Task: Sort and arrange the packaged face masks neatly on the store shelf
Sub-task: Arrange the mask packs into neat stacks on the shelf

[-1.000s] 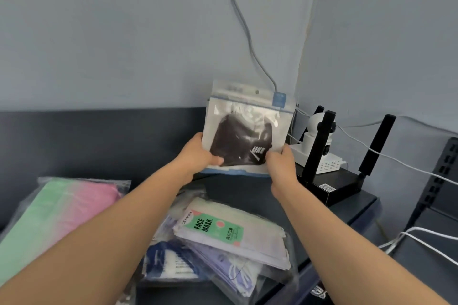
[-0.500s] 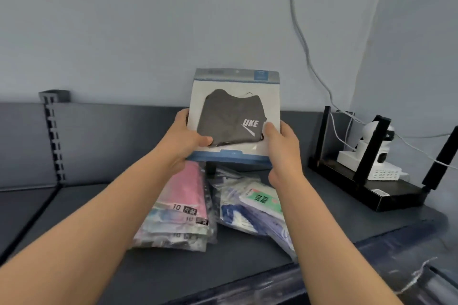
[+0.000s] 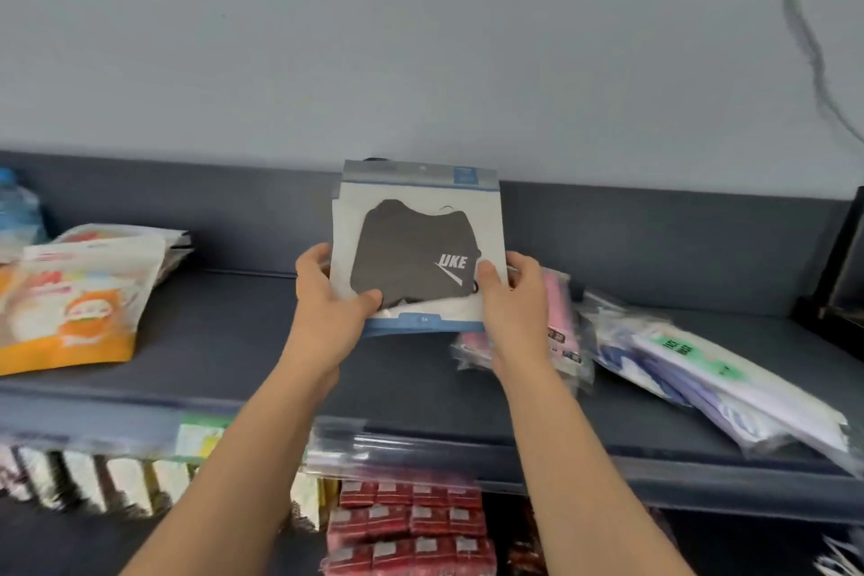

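Observation:
I hold a clear packet with a black face mask [image 3: 411,248] marked "UKE" upright above the dark shelf [image 3: 224,341]. My left hand [image 3: 329,304] grips its lower left edge and my right hand [image 3: 514,299] grips its lower right edge. Behind my right hand lies a stack of pink mask packets [image 3: 558,332]. Further right, white and purple mask packets [image 3: 720,384], one with a green "FACE MASK" label, lie slanted in a loose pile.
Orange and white pouches [image 3: 75,299] stand at the shelf's left end. A grey cable [image 3: 809,47] runs down the wall at the right. Below the shelf's front rail sit red boxes [image 3: 411,524] and pale packets [image 3: 93,477].
The view has swung left along the shelf, and the black mask packet has travelled left with both hands. The router and camera have left the frame; the orange pouches have come into view.

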